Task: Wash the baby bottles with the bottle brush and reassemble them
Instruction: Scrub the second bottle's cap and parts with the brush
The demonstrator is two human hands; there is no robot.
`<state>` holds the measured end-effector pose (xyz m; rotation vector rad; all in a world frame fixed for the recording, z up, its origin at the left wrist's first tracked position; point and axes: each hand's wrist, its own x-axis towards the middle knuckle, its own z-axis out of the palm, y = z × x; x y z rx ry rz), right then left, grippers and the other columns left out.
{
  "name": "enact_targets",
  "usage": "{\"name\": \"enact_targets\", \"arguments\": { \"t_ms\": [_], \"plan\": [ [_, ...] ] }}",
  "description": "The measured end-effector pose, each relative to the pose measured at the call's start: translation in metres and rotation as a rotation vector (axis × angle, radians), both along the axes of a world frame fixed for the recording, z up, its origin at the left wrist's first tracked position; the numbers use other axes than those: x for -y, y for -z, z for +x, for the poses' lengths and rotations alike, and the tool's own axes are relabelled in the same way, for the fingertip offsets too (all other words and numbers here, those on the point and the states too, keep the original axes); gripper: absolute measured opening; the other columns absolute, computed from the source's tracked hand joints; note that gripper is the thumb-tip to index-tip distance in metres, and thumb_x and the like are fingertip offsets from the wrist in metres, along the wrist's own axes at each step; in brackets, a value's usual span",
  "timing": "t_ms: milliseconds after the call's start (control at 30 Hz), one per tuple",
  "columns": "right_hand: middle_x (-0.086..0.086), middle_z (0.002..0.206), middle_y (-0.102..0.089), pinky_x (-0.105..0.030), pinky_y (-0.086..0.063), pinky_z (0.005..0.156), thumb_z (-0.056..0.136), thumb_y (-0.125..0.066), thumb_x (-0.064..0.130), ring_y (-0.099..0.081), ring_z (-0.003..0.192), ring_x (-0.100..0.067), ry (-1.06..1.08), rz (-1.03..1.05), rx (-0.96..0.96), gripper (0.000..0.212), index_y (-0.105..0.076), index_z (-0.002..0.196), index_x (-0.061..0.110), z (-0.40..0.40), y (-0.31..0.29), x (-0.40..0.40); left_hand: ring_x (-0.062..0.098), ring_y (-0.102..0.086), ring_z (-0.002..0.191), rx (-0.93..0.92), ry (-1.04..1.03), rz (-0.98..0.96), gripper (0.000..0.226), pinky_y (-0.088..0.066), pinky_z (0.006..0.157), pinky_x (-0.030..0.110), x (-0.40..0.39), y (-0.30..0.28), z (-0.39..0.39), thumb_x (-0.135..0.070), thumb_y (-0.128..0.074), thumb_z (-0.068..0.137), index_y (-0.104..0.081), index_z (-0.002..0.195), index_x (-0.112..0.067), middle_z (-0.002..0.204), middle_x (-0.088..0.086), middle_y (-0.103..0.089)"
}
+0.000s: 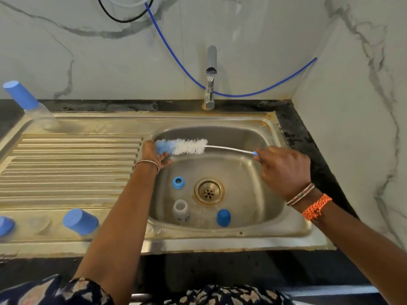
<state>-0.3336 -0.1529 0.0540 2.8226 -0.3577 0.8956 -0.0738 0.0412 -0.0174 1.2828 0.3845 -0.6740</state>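
Holding the bottle brush (182,146) level over the sink (293,225), right hand (284,170) is pinching its handle, left hand (154,154) clasping bristles.

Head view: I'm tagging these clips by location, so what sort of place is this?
Most likely a home kitchen: a steel sink with ribbed drainboard, a tap above a dark counter, and marble-look walls.
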Motion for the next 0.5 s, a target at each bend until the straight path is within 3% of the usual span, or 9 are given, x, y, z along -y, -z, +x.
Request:
{"name": "enact_targets", "arguments": {
  "t_ms": [33,100,167,200,267,333,367,433,500],
  "plan": [
    [-0.003,0.063,-0.061,-0.029,-0.041,0.051,0.083,-0.062,0.02,-0.058,0.056,-0.028,0.073,0.157,-0.099,0.012,-0.072,0.075,0.019,0.002,0.002,0.0,0.018,-0.056,0.079,0.03,0.023,-0.012,0.035,-0.042,0.072,0.034,-0.001,-0.002,0.0,-0.032,-0.026,0.097,-0.057,0.095,-0.016,0.092,0.005,-0.06],
    [-0.003,0.064,-0.058,-0.029,-0.045,0.058,0.091,-0.054,0.022,-0.055,0.058,-0.022,0.23,0.778,-0.418,0.024,-0.068,0.072,0.017,0.006,0.008,0.004,0.021,-0.058,0.089,0.051,0.016,-0.165,0.036,-0.045,0.081,0.037,-0.004,-0.003,-0.002,-0.031,-0.027,0.097,-0.057,0.105,-0.012,0.105,0.009,-0.06],
    [0.003,0.047,-0.041,-0.018,-0.035,0.04,0.097,-0.044,0.019,-0.036,0.036,-0.009,0.317,1.609,-0.705,0.031,-0.056,0.069,0.012,0.008,0.019,0.011,0.025,-0.058,0.105,0.029,-0.045,-0.343,0.042,-0.044,0.095,0.041,-0.004,-0.006,-0.007,-0.03,-0.027,0.098,-0.05,0.125,-0.007,0.116,0.011,-0.059],
    [0.005,0.042,-0.032,-0.013,-0.024,0.032,0.098,-0.039,0.02,-0.026,0.03,-0.005,0.335,1.923,-0.815,0.032,-0.05,0.069,0.011,0.008,0.023,0.014,0.026,-0.057,0.111,0.033,-0.077,-0.376,0.045,-0.042,0.101,0.041,-0.005,-0.006,-0.008,-0.03,-0.025,0.099,-0.047,0.131,-0.007,0.117,0.01,-0.06],
    [0.007,0.041,-0.026,-0.009,-0.014,0.028,0.097,-0.033,0.021,-0.02,0.027,-0.002,0.315,2.198,-0.898,0.033,-0.044,0.068,0.012,0.005,0.027,0.021,0.023,-0.057,0.112,0.029,-0.112,-0.352,0.049,-0.041,0.104,0.039,-0.007,-0.006,-0.008,-0.03,-0.022,0.099,-0.047,0.134,-0.007,0.112,0.005,-0.064],
    [0.007,0.04,-0.025,-0.01,-0.013,0.028,0.096,-0.032,0.02,-0.019,0.027,-0.002,0.318,2.196,-0.883,0.033,-0.044,0.067,0.012,0.0,0.026,0.024,0.023,-0.061,0.101,0.065,-0.156,-0.322,0.05,-0.049,0.093,0.036,-0.01,0.0,-0.003,-0.029,-0.02,0.098,-0.052,0.128,-0.005,0.104,0.01,-0.066],
    [0.008,0.039,-0.026,-0.012,-0.013,0.028,0.096,-0.033,0.02,-0.019,0.027,-0.003,0.335,2.078,-0.841,0.034,-0.045,0.066,0.012,-0.002,0.025,0.023,0.025,-0.061,0.101,0.084,-0.187,-0.299,0.047,-0.048,0.09,0.035,-0.012,0.005,0.0,-0.028,-0.021,0.098,-0.058,0.118,-0.007,0.107,0.014,-0.065],
    [0.006,0.035,-0.034,-0.017,-0.02,0.03,0.096,-0.042,0.02,-0.03,0.027,-0.009,0.383,1.613,-0.709,0.035,-0.046,0.062,0.011,-0.008,0.027,0.025,0.019,-0.058,0.104,0.104,-0.223,-0.171,0.031,-0.044,0.087,0.033,-0.006,0.008,0.004,-0.025,-0.028,0.098,-0.057,0.091,-0.02,0.115,0.006,-0.063],
    [-0.006,0.051,-0.054,-0.024,-0.037,0.046,0.094,-0.048,0.024,-0.057,0.055,-0.022,0.411,1.118,-0.531,0.038,-0.047,0.057,0.016,-0.013,0.035,0.028,0.009,-0.056,0.089,0.243,-0.102,0.072,0.019,-0.041,0.074,0.028,0.004,0.018,0.009,-0.018,-0.042,0.095,-0.058,0.085,-0.02,0.097,-0.003,-0.061]
  ]
}}
